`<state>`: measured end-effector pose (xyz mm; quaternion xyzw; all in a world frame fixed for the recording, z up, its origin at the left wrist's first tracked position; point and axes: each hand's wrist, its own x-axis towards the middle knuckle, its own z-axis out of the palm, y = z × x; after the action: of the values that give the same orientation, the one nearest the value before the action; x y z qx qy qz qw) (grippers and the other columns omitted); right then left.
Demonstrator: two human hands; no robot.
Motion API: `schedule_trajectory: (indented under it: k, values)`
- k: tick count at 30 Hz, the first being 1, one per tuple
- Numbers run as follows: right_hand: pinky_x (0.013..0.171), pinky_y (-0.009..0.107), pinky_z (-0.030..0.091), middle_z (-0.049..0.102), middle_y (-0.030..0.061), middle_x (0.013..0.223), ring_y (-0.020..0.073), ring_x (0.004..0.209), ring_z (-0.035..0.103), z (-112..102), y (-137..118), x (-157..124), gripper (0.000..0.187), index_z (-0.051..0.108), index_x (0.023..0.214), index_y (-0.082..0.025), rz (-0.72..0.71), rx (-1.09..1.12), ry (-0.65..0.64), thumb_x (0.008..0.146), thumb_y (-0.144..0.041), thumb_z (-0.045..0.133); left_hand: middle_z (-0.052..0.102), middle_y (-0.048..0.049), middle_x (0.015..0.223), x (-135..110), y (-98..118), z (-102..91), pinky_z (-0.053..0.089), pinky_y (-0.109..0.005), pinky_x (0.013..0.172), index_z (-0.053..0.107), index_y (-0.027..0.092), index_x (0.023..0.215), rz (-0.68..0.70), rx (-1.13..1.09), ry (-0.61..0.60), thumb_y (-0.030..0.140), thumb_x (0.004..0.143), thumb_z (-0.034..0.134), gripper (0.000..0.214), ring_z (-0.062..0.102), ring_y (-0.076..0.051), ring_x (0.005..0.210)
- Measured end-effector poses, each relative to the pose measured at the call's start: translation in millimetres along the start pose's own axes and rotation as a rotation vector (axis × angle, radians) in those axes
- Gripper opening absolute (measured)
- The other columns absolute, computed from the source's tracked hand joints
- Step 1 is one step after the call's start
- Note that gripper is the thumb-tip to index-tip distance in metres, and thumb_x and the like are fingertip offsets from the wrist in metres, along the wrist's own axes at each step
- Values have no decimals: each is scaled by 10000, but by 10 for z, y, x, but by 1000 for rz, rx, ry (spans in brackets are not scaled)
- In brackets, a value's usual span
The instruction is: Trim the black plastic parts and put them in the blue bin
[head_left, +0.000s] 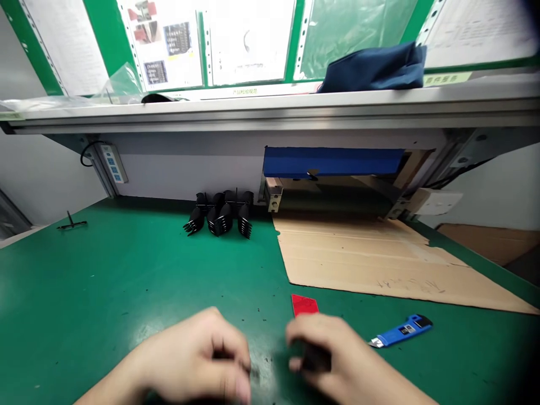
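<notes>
Both hands low on the surface (105, 292): left hand (198, 360) curled, contents unclear; right hand (333, 360) pinching a small black part (314, 358) — keep that grip firm.

Matt green bench mat (105, 292), rough brown cardboard sheet (371, 259), glossy black plastic combs (221, 216), blue plastic knife (400, 332)

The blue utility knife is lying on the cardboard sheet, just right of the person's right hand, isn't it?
Not quite. The blue utility knife does lie just right of the right hand, but it rests on the green mat, in front of the cardboard sheet and apart from it. The head view shows this.
</notes>
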<state>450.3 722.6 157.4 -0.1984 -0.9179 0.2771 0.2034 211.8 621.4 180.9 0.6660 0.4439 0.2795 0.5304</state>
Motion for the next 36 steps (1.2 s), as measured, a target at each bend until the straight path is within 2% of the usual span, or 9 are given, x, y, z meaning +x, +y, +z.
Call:
schedule_trajectory:
  k: [3,5,11,16,20,25,30,33,36]
  values:
    - [570,244,432,526,20,768,209,672,524,-114,128,1,258,495,910,-187,286,246,355,918,-444,516,534,17,633,103,-29,18,286,-218,497,462,185,727,-95,-272,520,532,868,495,376,372,-94,518]
    - [592,252,451,531,16,791,213,696,536,-73,141,17,326,481,993,-191,330,278,436,943,-513,497,508,31,646,200,-102,103,302,-209,529,447,183,752,-87,-353,685,512,885,485,358,373,-89,547]
    - [757,339,431,577,16,1049,243,920,545,255,99,32,314,529,1171,-238,240,-121,215,889,-367,481,485,36,655,330,-244,416,345,-213,625,429,170,769,-31,-619,577,429,838,620,329,417,-83,617]
    - [725,358,428,582,22,1046,243,827,551,214,211,35,307,512,1176,-210,171,-273,296,914,-363,468,574,-36,770,291,-213,444,386,-230,647,453,154,824,-121,-1156,363,383,820,653,304,549,-100,641]
    - [657,288,424,584,-32,900,201,765,553,77,107,69,196,573,1049,-231,154,-289,84,864,-178,608,532,3,660,259,-200,222,279,-196,529,455,159,749,-108,-688,496,379,817,644,298,437,-73,546]
    - [822,321,422,552,-14,969,238,895,526,121,-17,75,539,582,1094,-234,85,-411,-106,664,-46,848,325,76,552,211,-207,-96,218,-204,489,463,169,708,-113,-208,811,500,862,534,371,262,-69,501]
    - [922,374,369,404,80,1245,303,1114,400,32,14,39,966,387,1312,-218,-27,-484,152,524,-17,909,360,65,571,92,-106,-206,228,-218,480,464,184,711,-140,-111,605,514,870,486,366,276,-87,507]
    - [971,506,255,413,102,1267,355,1146,374,-41,-86,90,667,455,1283,-237,-232,-652,181,720,-35,750,411,48,617,-24,28,-191,274,-226,534,502,187,721,-118,24,372,456,853,529,301,336,-107,567]
    - [864,417,352,549,43,927,268,879,521,-50,-293,168,294,574,953,-196,-288,-646,-115,729,-8,552,463,21,681,-113,119,-153,304,-239,600,549,185,737,-11,25,197,427,846,542,265,381,-130,642]
